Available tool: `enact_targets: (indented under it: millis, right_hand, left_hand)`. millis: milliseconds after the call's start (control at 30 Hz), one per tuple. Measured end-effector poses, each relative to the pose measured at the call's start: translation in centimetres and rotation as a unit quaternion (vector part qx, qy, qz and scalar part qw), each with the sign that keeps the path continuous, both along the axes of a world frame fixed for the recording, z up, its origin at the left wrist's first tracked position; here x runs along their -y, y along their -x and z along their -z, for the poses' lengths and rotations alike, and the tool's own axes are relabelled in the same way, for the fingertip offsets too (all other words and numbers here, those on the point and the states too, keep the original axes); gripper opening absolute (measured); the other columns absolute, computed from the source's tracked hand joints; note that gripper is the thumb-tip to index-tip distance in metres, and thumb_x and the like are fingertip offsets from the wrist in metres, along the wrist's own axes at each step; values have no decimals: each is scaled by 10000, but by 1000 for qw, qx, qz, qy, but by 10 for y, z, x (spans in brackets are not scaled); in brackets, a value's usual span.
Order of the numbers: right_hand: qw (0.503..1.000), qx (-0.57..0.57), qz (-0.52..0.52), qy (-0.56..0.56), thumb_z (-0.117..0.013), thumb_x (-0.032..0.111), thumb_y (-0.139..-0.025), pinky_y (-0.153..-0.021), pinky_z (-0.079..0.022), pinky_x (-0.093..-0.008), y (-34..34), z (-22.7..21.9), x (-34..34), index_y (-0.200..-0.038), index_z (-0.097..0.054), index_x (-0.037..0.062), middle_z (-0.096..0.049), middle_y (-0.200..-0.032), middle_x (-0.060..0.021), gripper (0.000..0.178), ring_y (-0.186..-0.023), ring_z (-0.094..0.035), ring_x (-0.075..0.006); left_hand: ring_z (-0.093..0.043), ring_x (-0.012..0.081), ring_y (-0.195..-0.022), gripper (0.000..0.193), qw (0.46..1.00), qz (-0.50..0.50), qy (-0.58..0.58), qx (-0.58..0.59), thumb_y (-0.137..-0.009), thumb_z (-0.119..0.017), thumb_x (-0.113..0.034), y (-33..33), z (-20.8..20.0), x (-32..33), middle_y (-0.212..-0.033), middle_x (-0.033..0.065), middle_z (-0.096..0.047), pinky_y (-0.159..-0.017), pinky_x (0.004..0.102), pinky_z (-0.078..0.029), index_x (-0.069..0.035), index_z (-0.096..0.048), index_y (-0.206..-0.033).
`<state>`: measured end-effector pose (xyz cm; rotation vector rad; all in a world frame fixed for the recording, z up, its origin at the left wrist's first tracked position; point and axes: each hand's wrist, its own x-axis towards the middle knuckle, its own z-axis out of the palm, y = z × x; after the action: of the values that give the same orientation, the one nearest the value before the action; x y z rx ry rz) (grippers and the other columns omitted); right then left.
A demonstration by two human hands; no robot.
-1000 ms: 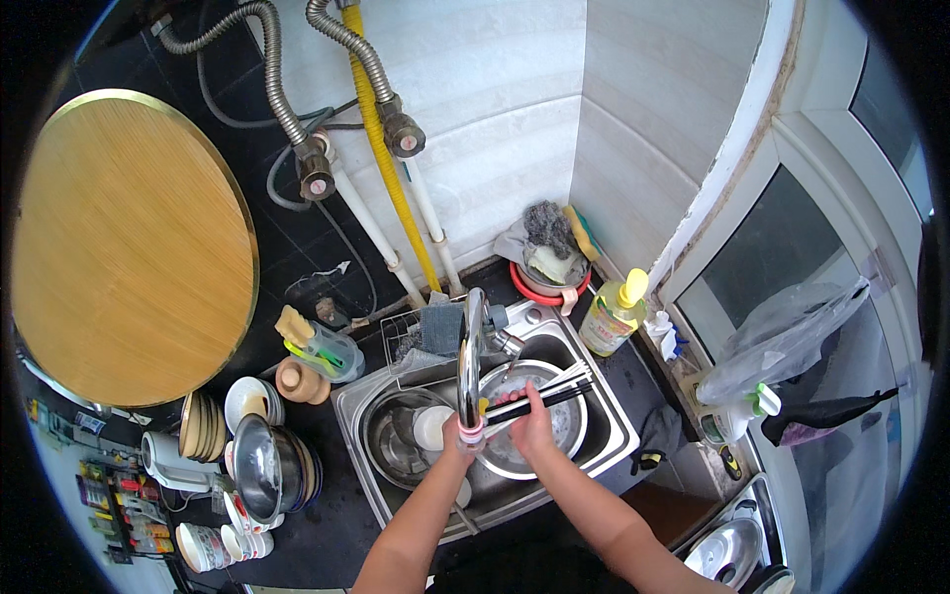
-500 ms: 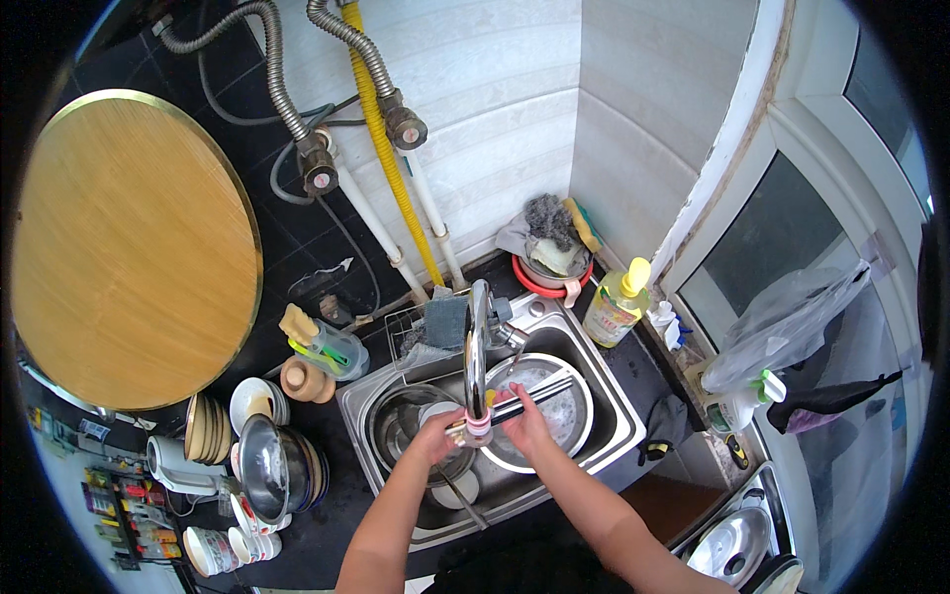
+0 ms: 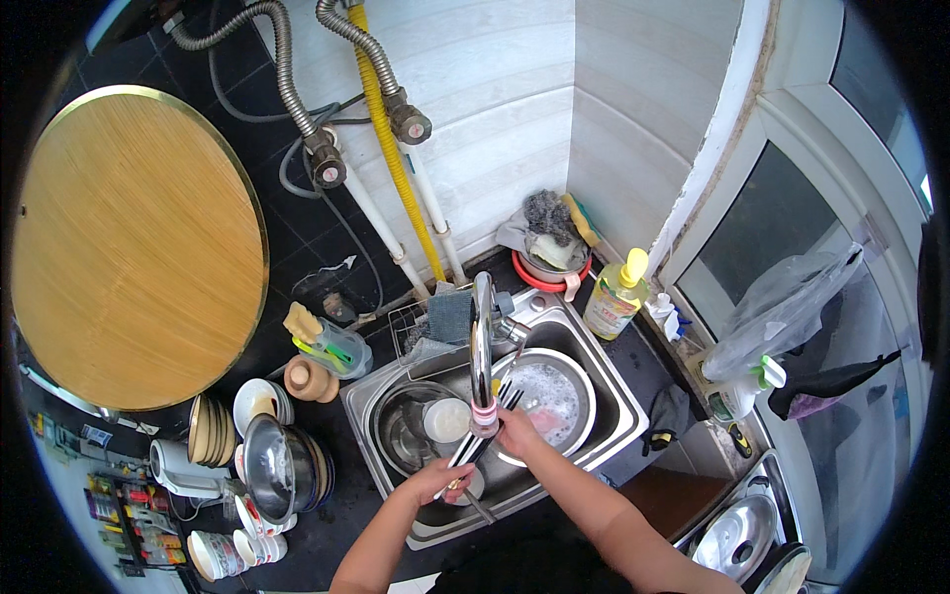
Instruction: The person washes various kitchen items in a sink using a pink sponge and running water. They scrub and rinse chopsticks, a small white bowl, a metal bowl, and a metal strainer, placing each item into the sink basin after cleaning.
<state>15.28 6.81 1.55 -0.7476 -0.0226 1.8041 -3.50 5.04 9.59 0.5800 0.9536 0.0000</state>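
Black and silver-white chopsticks (image 3: 471,450) lie as a slanting bundle between my two hands, just below the faucet (image 3: 481,342). My left hand (image 3: 439,481) is closed around their near, lower ends. Closer to the far ends, my right hand (image 3: 516,436) grips the same bundle beside the faucet mouth. Beneath and left of the faucet sits a steel pot (image 3: 388,443) with a white cup (image 3: 447,421) in it. Right of the faucet, a white-rimmed basin (image 3: 591,404) holds suds and water. A metal handle (image 3: 481,509) pokes out near my left hand.
Stacked bowls (image 3: 210,432) and a steel bowl (image 3: 269,465) crowd the counter at left. A wire rack (image 3: 406,322) is behind the sink. A yellow-capped bottle (image 3: 616,297) stands at right, near a red bowl (image 3: 539,282) with scrubbers. A round wooden board (image 3: 139,247) leans at far left.
The chopsticks have swung from a nearly level slant to a steeper one. My left hand has moved down toward me, and my right hand slightly down and left. The white cup shows more fully.
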Motion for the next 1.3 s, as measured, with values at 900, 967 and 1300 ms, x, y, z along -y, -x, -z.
enact_targets:
  millis: [900, 967, 1300]
  right_hand:
    - [997, -51, 56, -34, -473, 85, -873, -902, -437, -377, -15, 6, -12, -1135, -457, 18, -551, -1071, -115, 271, -1005, -550, -228]
    - [997, -42, 52, -30, -474, 138, -886, -893, -436, -361, -14, 5, -11, -1141, -445, 9, -555, -1076, -141, 287, -1018, -541, -232]
    - [976, -194, -71, -72, -448, 190, -882, -977, -360, -477, 8, -22, 9, -1237, -396, 36, -461, -1229, -156, 390, -1132, -462, -291]
  left_hand:
    - [-626, 177, -684, 331, 999, -32, -4, -22, -775, -641, -70, 10, -10, 29, -902, 119, -628, -613, 320, -539, -45, -498, -1072]
    - [-622, 168, -667, 332, 999, -22, -22, -38, -767, -651, -66, 10, -8, 31, -882, 109, -630, -600, 311, -535, -48, -503, -1064]
    - [-611, 151, -648, 259, 994, -62, -72, -44, -781, -642, -93, 3, 5, 31, -882, 103, -635, -585, 286, -528, -18, -543, -1008]
